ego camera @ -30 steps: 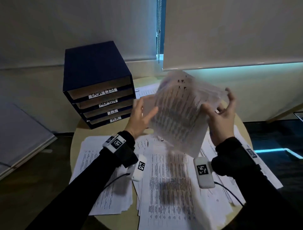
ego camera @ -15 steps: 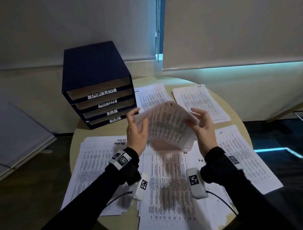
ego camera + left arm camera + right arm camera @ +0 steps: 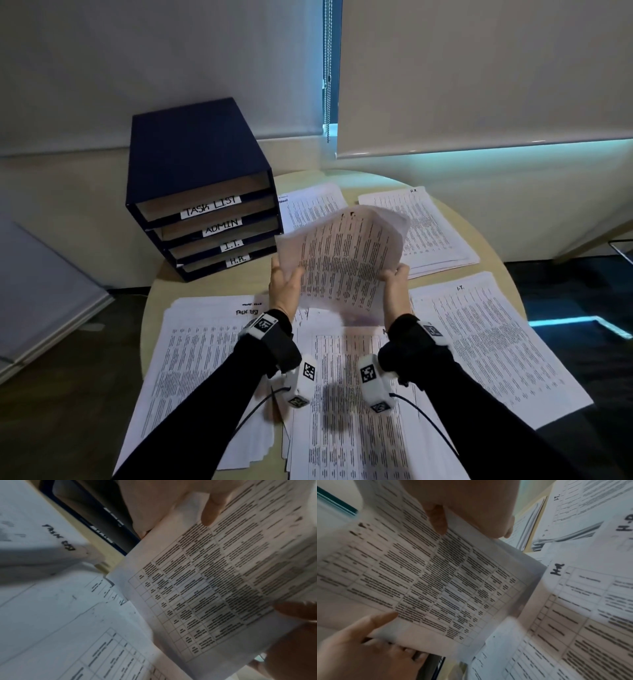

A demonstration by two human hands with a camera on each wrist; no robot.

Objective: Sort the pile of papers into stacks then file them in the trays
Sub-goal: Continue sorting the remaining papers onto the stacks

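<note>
In the lower middle of the head view both hands hold one sheaf of papers (image 3: 346,260) above the round surface (image 3: 380,180). The left hand (image 3: 282,286) has a narrow grip on its left edge, thumb (image 3: 210,513) on the printed side and the other fingers behind. The right hand (image 3: 397,286) holds the right edge in the same way, thumb (image 3: 437,520) on top. The sheaf bends upward and tilts toward the trays (image 3: 202,192), which stand in the upper left of the surface. Under the hands lie flat stacks: one marked task list (image 3: 205,346) at left, one marked I.T. (image 3: 489,342) at right, farther one marked H.R. (image 3: 424,222). Compared with half a second ago, the sheaf is raised higher and more open, and the hands are farther apart.
</note>
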